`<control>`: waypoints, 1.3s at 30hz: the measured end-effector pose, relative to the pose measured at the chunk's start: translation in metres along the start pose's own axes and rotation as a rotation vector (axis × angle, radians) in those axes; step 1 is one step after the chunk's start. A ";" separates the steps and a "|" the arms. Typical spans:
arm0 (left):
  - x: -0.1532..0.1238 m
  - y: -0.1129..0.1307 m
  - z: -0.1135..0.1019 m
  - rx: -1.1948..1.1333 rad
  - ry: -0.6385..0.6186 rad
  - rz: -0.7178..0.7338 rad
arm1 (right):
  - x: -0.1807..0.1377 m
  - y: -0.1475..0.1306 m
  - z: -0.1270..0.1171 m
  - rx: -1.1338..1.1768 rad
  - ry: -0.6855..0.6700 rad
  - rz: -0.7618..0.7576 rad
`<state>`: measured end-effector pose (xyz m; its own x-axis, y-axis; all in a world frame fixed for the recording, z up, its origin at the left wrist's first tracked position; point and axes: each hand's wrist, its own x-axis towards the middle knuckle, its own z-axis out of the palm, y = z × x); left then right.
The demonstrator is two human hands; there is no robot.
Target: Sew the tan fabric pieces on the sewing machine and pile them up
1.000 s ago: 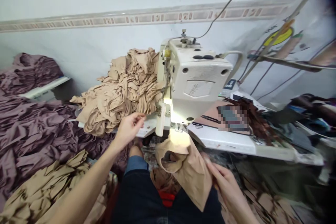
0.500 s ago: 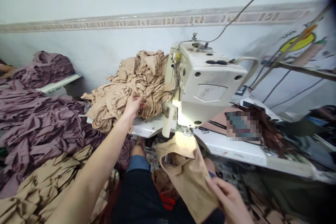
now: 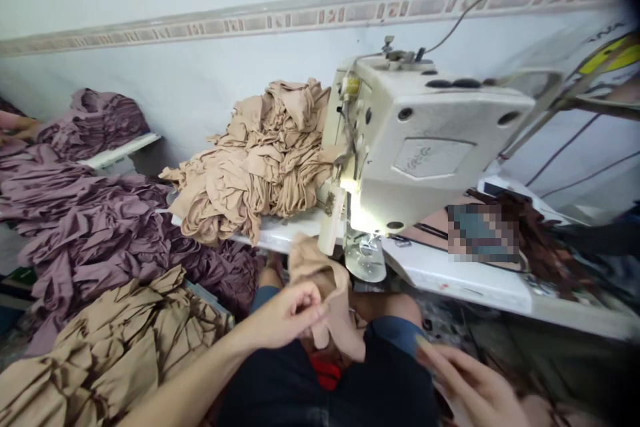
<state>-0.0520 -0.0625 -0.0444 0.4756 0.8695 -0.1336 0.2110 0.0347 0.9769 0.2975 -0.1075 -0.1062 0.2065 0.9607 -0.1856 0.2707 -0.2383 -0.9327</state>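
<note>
My left hand is closed in a pinch at a tan cloth garment, which hangs over my lap below the front of the sewing machine. The garment has a curved edge and is partly blurred. Beside the lit needle area, the machine's rounded work plate shows with no cloth over it. Lower right, my right hand is near my right thigh, its fingers stretched out and slightly blurred. I see no cloth between those fingers.
A large heap of tan garments lies on the table left of the machine. Mauve garments pile up further left, with more tan cloth in front. Dark brown strips lie on the right. Another person's hand shows far left.
My left hand has come from the tan heap to the garment over my lap. The tan garment has left the work plate. My right hand has let go of it and moved right.
</note>
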 end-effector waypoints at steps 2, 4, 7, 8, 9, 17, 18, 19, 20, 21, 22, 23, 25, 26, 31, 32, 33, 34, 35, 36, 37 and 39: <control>-0.006 -0.027 0.020 -0.073 -0.116 -0.119 | -0.014 -0.014 0.054 0.046 -0.136 -0.001; -0.014 -0.045 0.029 -0.043 -0.183 -0.190 | -0.030 -0.025 0.102 0.141 -0.361 0.020; -0.024 -0.054 0.019 0.037 -0.251 -0.214 | -0.045 -0.036 0.141 0.121 -0.676 -0.001; -0.027 -0.054 0.010 0.043 -0.285 -0.219 | -0.047 -0.038 0.143 0.103 -0.734 -0.011; -0.029 -0.054 -0.001 0.048 -0.319 -0.225 | -0.047 -0.042 0.138 0.089 -0.769 -0.020; -0.022 -0.038 -0.048 0.059 -0.249 -0.170 | -0.005 -0.076 0.042 0.081 -0.619 -0.174; -0.018 -0.033 -0.041 0.068 -0.243 -0.144 | 0.000 -0.075 0.041 0.065 -0.616 -0.195; -0.013 -0.027 -0.033 0.090 -0.257 -0.116 | 0.004 -0.071 0.043 0.041 -0.643 -0.198; -0.008 -0.022 -0.023 0.125 -0.283 -0.084 | 0.006 -0.066 0.048 0.010 -0.692 -0.184; -0.002 -0.016 -0.013 0.173 -0.318 -0.050 | 0.007 -0.060 0.055 -0.027 -0.751 -0.162; 0.003 -0.012 -0.005 0.219 -0.351 -0.015 | 0.007 -0.053 0.062 -0.070 -0.809 -0.144; 0.007 -0.010 0.002 0.253 -0.375 0.011 | 0.005 -0.048 0.069 -0.107 -0.852 -0.135; 0.012 -0.009 0.007 0.266 -0.373 0.018 | 0.000 -0.040 0.077 -0.111 -0.887 -0.123; 0.013 -0.010 0.007 0.244 -0.350 0.002 | -0.003 -0.038 0.078 -0.069 -0.871 -0.111; 0.009 -0.019 -0.004 0.070 -0.225 -0.046 | -0.006 -0.044 0.069 0.117 -0.639 -0.072; 0.009 -0.019 -0.005 0.046 -0.218 -0.043 | -0.005 -0.047 0.068 0.118 -0.612 -0.082; 0.009 -0.019 -0.005 0.032 -0.209 -0.037 | -0.004 -0.050 0.067 0.115 -0.589 -0.097; 0.010 -0.018 -0.005 0.030 -0.195 -0.019 | -0.004 -0.054 0.068 0.108 -0.561 -0.122; 0.011 -0.017 -0.004 0.042 -0.172 0.013 | -0.005 -0.058 0.068 0.092 -0.522 -0.160; 0.013 -0.016 -0.003 0.072 -0.140 0.064 | -0.007 -0.063 0.068 0.064 -0.472 -0.210; 0.015 -0.014 -0.003 0.123 -0.102 0.134 | -0.009 -0.068 0.067 0.024 -0.414 -0.273; 0.017 -0.012 -0.003 0.258 -0.027 0.295 | -0.016 -0.079 0.064 -0.085 -0.290 -0.420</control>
<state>-0.0490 -0.0463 -0.0580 0.5697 0.8101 0.1385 0.2679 -0.3424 0.9005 0.2127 -0.0950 -0.0492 -0.2018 0.9732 0.1101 0.3519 0.1769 -0.9191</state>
